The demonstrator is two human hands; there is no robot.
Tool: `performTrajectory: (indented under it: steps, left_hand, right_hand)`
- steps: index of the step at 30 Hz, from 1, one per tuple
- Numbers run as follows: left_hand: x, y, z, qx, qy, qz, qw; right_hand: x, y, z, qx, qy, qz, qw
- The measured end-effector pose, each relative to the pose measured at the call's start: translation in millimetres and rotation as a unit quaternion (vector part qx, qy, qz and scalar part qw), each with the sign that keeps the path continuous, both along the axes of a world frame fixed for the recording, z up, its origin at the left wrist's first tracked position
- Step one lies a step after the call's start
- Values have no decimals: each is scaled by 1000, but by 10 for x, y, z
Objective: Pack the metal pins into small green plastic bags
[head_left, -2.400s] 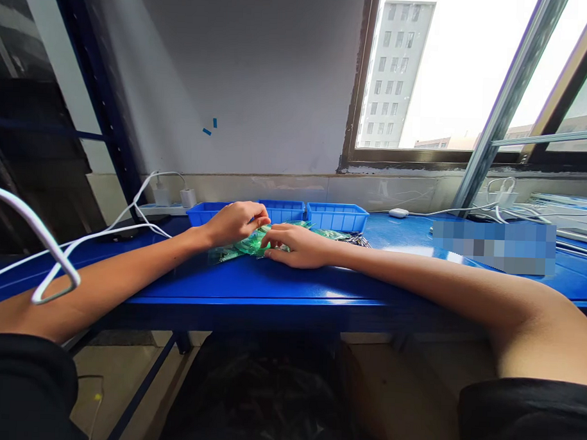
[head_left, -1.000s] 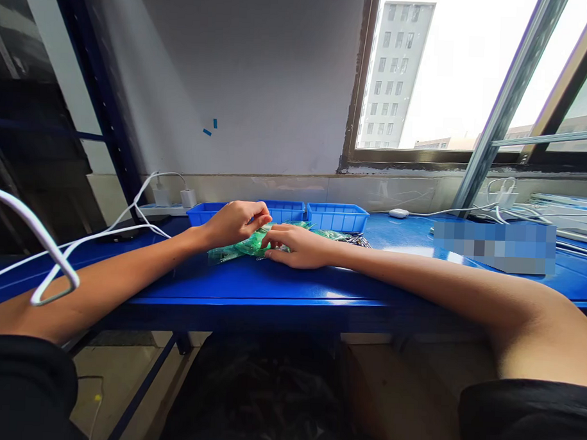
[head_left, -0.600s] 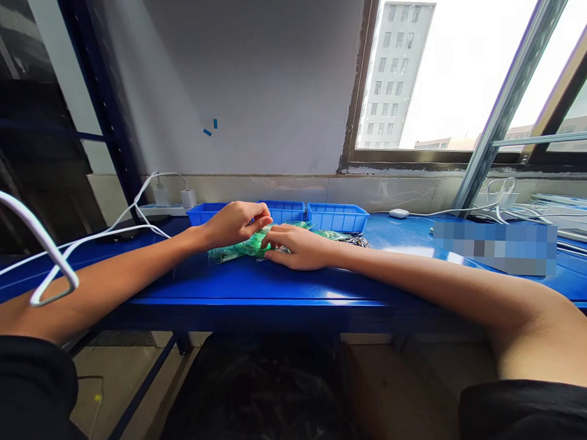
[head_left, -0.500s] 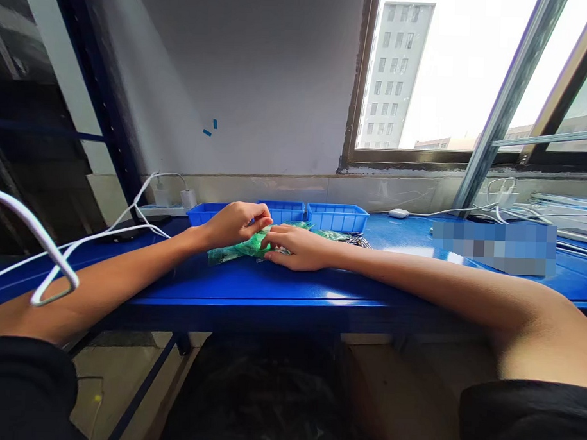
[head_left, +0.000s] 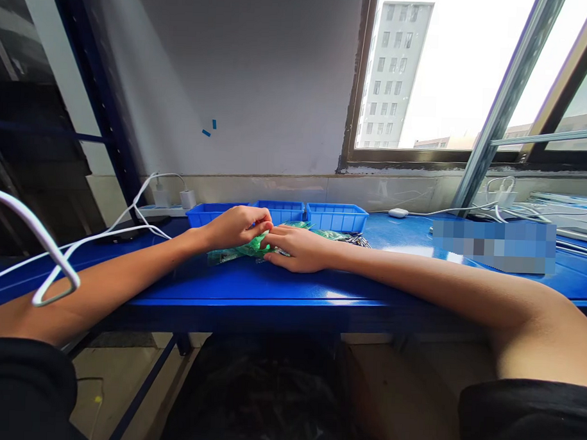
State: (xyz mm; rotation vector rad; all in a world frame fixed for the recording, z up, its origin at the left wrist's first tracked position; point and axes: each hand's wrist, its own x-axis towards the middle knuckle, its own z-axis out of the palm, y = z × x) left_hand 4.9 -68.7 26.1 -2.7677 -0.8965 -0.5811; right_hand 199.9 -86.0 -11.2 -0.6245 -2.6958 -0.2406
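My left hand (head_left: 242, 223) is pinched, thumb against fingers, just above a pile of green clear plastic bags (head_left: 225, 255) on the blue table. What sits in that pinch is too small to make out. My right hand (head_left: 299, 248) rests low over the same pile, its fingers and thumb curved round a bright green plastic bag (head_left: 256, 246). The fingertips of both hands meet. More green bags (head_left: 332, 235) lie behind the right hand, and thin dark metal pieces (head_left: 357, 240) show beyond its wrist.
Behind the hands stand three blue plastic bins, among them the right-hand bin (head_left: 336, 217). White cables (head_left: 140, 208) loop over the left side of the blue table (head_left: 252, 289). A small white plug-like piece (head_left: 398, 213) lies to the right, near a metal post (head_left: 502, 112).
My left hand has dipped slightly, its fingertips now closer to those of my right hand. My right hand has barely moved and stays on the green bags.
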Motion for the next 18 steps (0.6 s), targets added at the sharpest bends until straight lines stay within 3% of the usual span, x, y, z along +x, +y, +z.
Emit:
performTrajectory:
  steps: [18]
  left_hand:
    - [-5, 7, -8, -16, 17, -13, 1000]
  right_hand:
    - [4, 8, -7, 16, -7, 1, 1000]
